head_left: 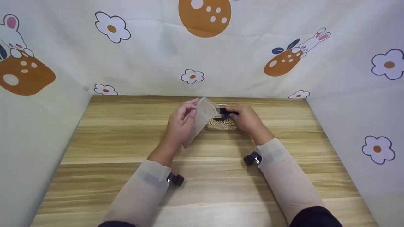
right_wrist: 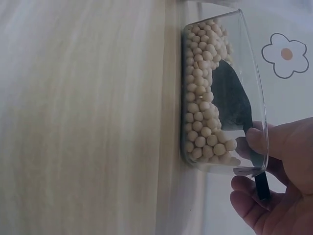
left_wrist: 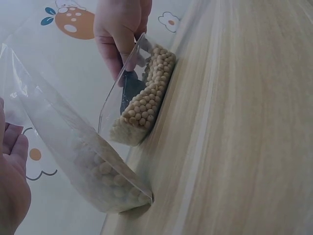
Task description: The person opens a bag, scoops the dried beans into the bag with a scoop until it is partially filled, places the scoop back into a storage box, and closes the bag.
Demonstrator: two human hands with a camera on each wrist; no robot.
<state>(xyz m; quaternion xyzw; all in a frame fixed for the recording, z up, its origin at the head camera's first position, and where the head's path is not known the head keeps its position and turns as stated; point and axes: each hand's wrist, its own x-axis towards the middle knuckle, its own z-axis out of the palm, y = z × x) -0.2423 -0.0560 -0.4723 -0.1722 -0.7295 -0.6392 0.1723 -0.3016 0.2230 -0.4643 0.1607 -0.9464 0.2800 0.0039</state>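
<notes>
My left hand (head_left: pixel 183 121) pinches the upper edge of a clear plastic bag (head_left: pixel 202 115). In the left wrist view, round beige beans lie in the bottom of the bag (left_wrist: pixel 107 176), which touches the table. Beside it stands a clear rectangular container (right_wrist: pixel 259 83) partly filled with the same beans (right_wrist: pixel 200 117). My right hand (head_left: pixel 247 118) grips the handle of a black scoop (right_wrist: pixel 230 95) at the container's right end. The scoop's head is inside the container, against the beans.
A wood-grain table (head_left: pixel 208 189) lies under everything. Patterned cloth walls (head_left: pixel 151 63) with flowers and rabbits rise at the back and both sides. The container stands near the table's back edge.
</notes>
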